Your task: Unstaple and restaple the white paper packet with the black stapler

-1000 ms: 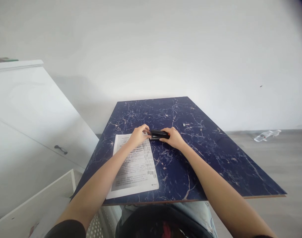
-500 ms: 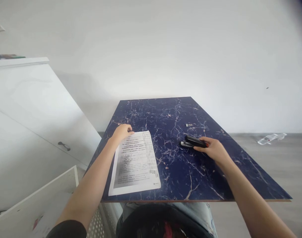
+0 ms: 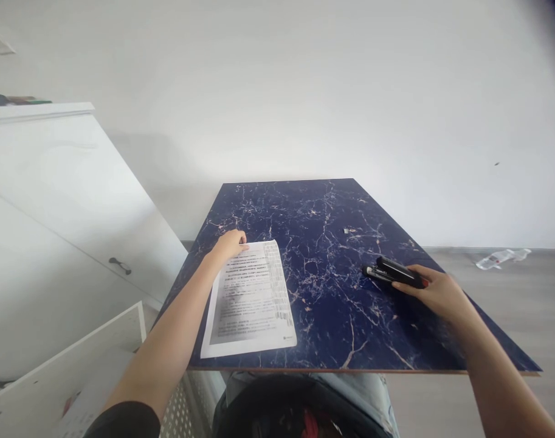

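A printed sheet of paper [image 3: 252, 298] lies at the left front of the dark blue marbled table [image 3: 313, 213]. My left hand [image 3: 231, 243] pinches its upper left edge between thumb and fingers. On the right side of the table, my right hand [image 3: 434, 289] grips the rear end of a black stapler [image 3: 396, 272], whose front end points left. A wide stretch of tabletop separates stapler and paper. Farther back lies a tiny pale piece [image 3: 349, 231], too small to make out.
White drawers [image 3: 72, 201] with a dark handle stand at the left, above an open white bin or drawer [image 3: 76, 347]. A clear plastic bottle [image 3: 493, 260] lies on the floor at the right. A white wall rises behind the table.
My right hand has moved right across the table with the stapler in its grip, away from the paper. My left hand and the paper have hardly moved.
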A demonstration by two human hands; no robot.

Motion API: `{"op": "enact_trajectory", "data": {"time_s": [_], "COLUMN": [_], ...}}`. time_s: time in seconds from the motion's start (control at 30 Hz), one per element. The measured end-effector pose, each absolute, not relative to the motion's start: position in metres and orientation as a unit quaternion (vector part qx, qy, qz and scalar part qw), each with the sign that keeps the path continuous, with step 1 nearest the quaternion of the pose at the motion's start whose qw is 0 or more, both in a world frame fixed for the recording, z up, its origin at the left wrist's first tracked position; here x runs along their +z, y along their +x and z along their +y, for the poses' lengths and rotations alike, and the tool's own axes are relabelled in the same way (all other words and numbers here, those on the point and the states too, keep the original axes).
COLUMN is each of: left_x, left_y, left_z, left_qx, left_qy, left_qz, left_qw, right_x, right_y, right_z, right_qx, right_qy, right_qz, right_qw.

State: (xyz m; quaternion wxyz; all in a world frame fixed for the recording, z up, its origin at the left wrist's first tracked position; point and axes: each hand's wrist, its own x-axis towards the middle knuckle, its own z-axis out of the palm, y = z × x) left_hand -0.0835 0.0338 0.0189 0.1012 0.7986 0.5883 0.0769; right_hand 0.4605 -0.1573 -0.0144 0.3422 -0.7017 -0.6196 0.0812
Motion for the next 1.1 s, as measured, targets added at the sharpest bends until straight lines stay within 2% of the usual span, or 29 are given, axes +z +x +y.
{"op": "enact_trajectory", "data": {"time_s": [0.1,0.2,0.27,0.37,0.47,0.57,0.7,0.8,0.93,1.03,1.1], "left_x": [0.019,0.021,0.023,0.024,0.023,0.023,0.027,0.034,0.038,0.032,0.025], "left_y": [-0.082,-0.08,-0.078,-0.076,-0.074,-0.072,-0.065,-0.057,-0.048,-0.044,-0.042], "left_z": [0.033,0.031,0.029,0.028,0.028,0.029,0.026,0.021,0.014,0.01,0.009], "left_qx": [0.083,0.088,0.084,0.072,0.07,0.078,0.114,0.162,0.263,0.297,0.282], "left_qy": [0.796,0.794,0.795,0.796,0.798,0.806,0.813,0.814,0.813,0.771,0.743], "left_qz": [0.589,0.591,0.591,0.593,0.591,0.577,0.559,0.544,0.515,0.562,0.6], "left_qw": [0.11,0.112,0.111,0.1,0.097,0.104,0.114,0.12,0.073,0.044,0.087], "right_x": [0.01,0.045,0.058,0.045,0.012,-0.011,-0.014,-0.01,-0.003,0.001,0.0], "right_y": [0.46,0.421,0.37,0.277,0.202,0.166,0.159,0.168,0.196,0.226,0.245], "right_z": [-0.154,-0.148,-0.138,-0.109,-0.075,-0.05,-0.034,-0.03,-0.02,-0.007,0.001], "right_qx": [0.07,-0.036,0.023,0.169,0.124,0.092,0.142,0.174,0.207,0.185,0.153], "right_qy": [-0.714,-0.709,-0.676,-0.56,-0.552,-0.583,-0.638,-0.628,-0.624,-0.648,-0.663], "right_qz": [-0.637,-0.628,-0.655,-0.746,-0.764,-0.757,-0.702,-0.69,-0.66,-0.637,-0.633], "right_qw": [0.283,0.318,0.337,0.319,0.31,0.279,0.283,0.314,0.364,0.375,0.368]}}
